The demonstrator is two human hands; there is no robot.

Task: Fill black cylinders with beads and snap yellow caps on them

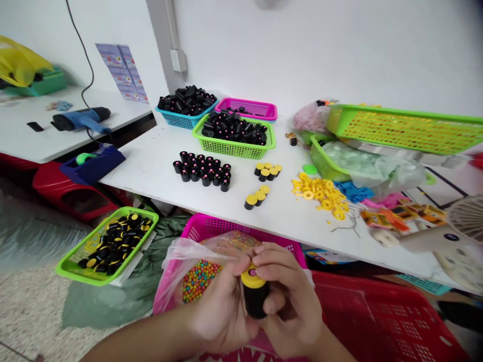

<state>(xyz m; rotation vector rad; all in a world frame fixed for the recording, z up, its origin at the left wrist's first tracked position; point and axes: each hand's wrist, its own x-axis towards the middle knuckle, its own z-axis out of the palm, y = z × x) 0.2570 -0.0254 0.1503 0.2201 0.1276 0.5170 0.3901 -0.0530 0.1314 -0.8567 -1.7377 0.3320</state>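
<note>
Between my two hands is a black cylinder with a yellow ring cap (255, 294), a pink spot showing at the centre of its top. My left hand (222, 301) is closed round its left side, with the thumb up by the cap. From the right, my right hand (292, 296) wraps it, fingers pressing on the cap's edge. Just behind and below the hands, a pink basket (196, 226) holds a clear plastic bag with many small coloured balls (199, 279).
On the white table (151, 161) stand rows of black cylinders (206, 168), yellow-capped cylinders (260, 196) and loose yellow rings (320, 193). Behind are baskets of black cylinders, including a green basket (234, 146). Another green basket (68, 271) sits low left; a fan (464, 221) is right.
</note>
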